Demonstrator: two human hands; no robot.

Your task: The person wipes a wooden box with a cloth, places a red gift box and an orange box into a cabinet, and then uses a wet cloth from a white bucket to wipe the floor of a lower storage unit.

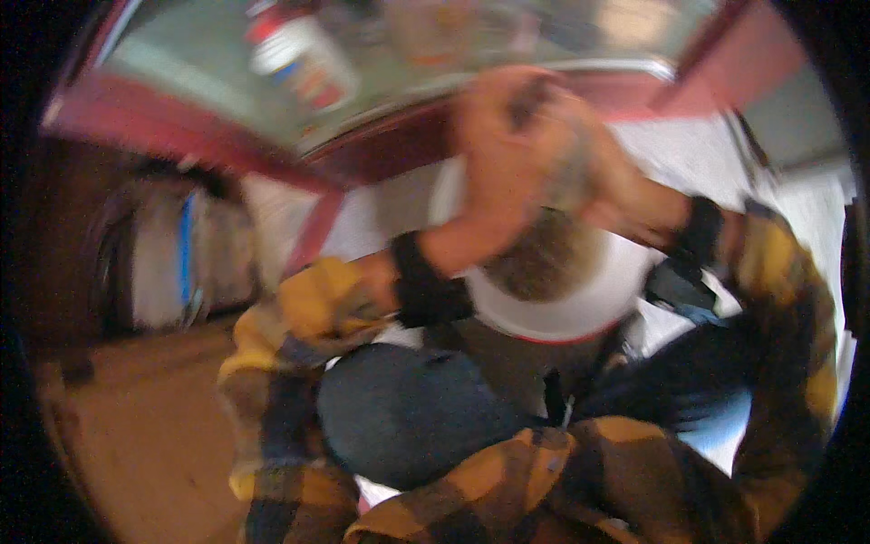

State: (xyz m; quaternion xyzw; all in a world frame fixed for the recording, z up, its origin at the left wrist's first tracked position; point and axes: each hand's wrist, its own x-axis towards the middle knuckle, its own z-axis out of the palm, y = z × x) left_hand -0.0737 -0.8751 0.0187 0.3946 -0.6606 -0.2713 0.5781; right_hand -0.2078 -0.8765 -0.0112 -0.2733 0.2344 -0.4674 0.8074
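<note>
The picture is blurred by motion. My left hand and my right hand are pressed together above a white bowl with a red edge. Between the palms a grey-brown lump shows, and both hands close around it. More brownish crumbly stuff lies inside the bowl, directly below the hands. Both wrists wear black bands, and both sleeves are yellow and black plaid. The bowl rests near my lap, partly hidden by my left forearm.
My knee in grey-blue cloth is below the bowl. A pale sack with a blue stripe stands at the left on a brown floor. A dark red ledge runs behind, with a white bottle beyond it.
</note>
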